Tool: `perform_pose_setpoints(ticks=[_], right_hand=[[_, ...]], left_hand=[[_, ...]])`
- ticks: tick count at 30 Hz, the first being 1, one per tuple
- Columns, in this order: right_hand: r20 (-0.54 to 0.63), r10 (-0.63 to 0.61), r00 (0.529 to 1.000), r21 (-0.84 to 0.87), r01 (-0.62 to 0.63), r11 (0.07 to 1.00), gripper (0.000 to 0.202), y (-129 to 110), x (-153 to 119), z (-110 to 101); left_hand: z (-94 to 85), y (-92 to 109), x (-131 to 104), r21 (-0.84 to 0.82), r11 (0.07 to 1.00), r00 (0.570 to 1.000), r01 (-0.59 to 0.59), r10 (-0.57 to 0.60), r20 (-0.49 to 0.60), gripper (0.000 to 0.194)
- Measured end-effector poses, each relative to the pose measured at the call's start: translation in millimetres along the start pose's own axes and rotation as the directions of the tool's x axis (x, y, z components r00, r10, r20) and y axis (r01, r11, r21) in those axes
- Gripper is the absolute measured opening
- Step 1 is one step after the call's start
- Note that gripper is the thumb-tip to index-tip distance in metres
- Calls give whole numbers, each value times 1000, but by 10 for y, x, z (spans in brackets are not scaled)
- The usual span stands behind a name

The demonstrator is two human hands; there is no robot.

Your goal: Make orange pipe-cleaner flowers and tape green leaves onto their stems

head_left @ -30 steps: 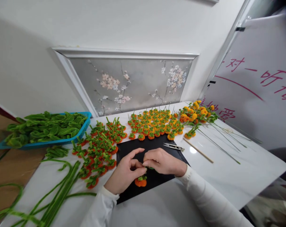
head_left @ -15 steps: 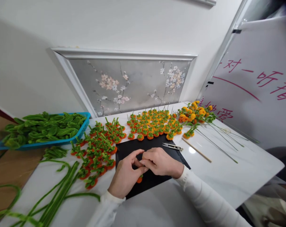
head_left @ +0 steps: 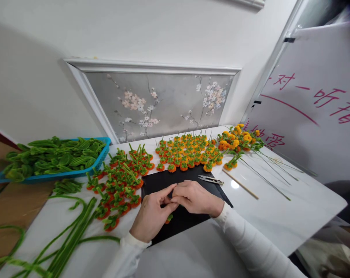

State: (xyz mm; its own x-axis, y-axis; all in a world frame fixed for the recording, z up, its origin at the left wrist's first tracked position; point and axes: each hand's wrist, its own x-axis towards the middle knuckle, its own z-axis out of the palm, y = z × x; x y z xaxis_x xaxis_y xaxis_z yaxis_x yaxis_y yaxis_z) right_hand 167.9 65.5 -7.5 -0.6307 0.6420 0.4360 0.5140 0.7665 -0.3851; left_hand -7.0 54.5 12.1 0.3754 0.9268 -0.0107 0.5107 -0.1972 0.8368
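Observation:
Over a black mat (head_left: 159,177), my left hand (head_left: 153,214) and my right hand (head_left: 190,197) meet with their fingertips pinched together. A small orange and green pipe-cleaner flower (head_left: 169,219) shows just below my left fingers; most of it is hidden. What lies right between the fingertips is covered by the fingers. Behind my right hand, thread snips (head_left: 211,180) lie on the mat. To the left stand several orange pipe-cleaner flowers (head_left: 111,222) with thick green stalks. Beyond the mat are rows of yellow and orange flowers (head_left: 183,166) with green tops and thin wires.
A blue basket (head_left: 107,148) of green pipe-cleaner leaves (head_left: 67,156) sits at the left. Long green pipe cleaners (head_left: 73,239) lie near the front left. At right are a wooden stick (head_left: 242,185) and stemmed yellow flowers (head_left: 247,137) on the white table (head_left: 279,220).
Both hands have shifted slightly left, still pinched together. The flower below my left fingers now shows more green, where it showed mostly orange before.

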Motion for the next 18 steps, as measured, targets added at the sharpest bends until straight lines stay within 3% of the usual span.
perform_pose_setpoints(ticks=[18], right_hand=[[-31,-3,1000,-93,0,996,20,-5,54,-8]], left_hand=[[-51,-32,17,-98,995,996,-19,27,83,48]])
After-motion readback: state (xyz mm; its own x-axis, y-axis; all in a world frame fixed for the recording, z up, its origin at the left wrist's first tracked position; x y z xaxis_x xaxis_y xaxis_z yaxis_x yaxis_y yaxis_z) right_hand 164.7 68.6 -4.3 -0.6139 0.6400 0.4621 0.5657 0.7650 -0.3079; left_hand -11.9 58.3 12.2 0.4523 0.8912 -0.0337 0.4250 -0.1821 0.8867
